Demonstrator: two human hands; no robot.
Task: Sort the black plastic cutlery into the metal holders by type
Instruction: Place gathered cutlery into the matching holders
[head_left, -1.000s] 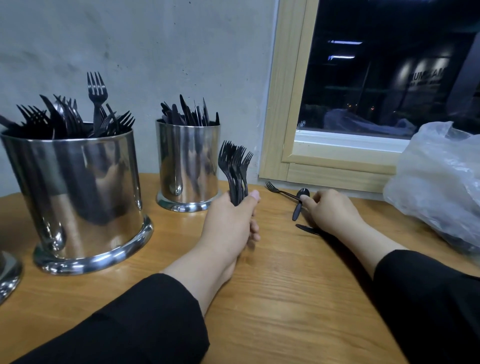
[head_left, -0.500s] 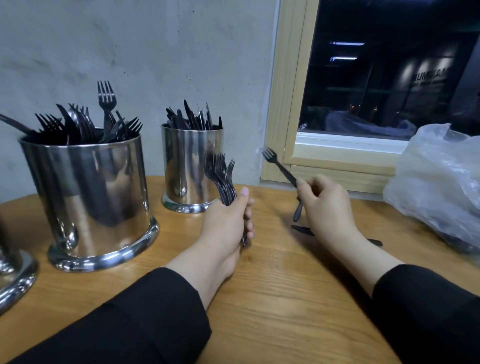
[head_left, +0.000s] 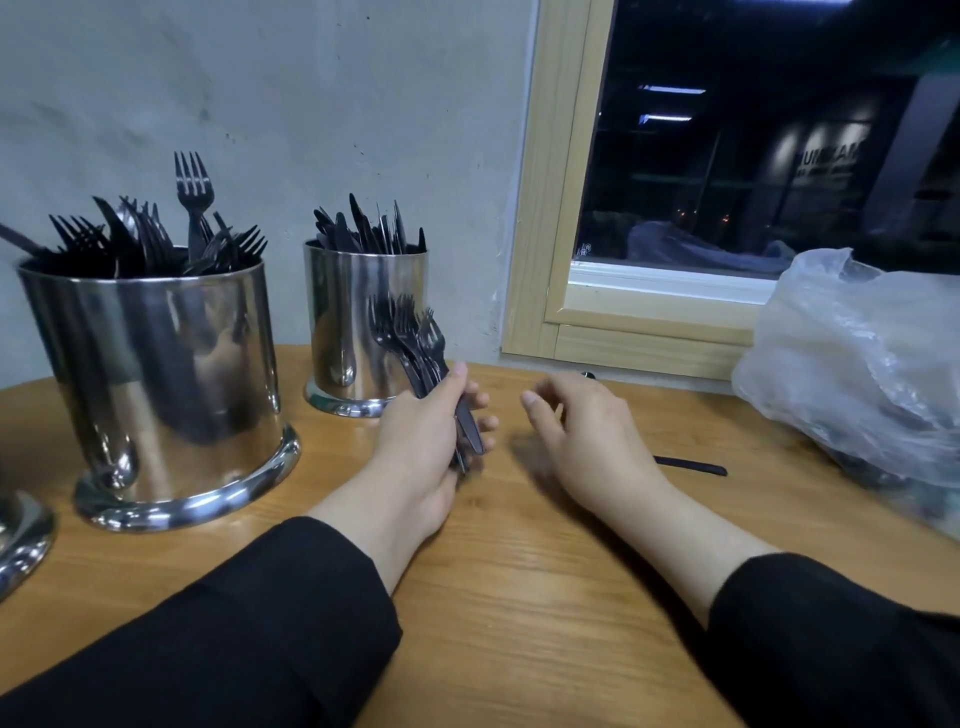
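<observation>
A wooden table with a curved left edge stands against a grey, mottled wall. To the right is a window in a pale wood frame; its glass is dark and reflects strip lights and faint lettering. A crumpled clear plastic bag lies on the table at the right, below the sill.
</observation>
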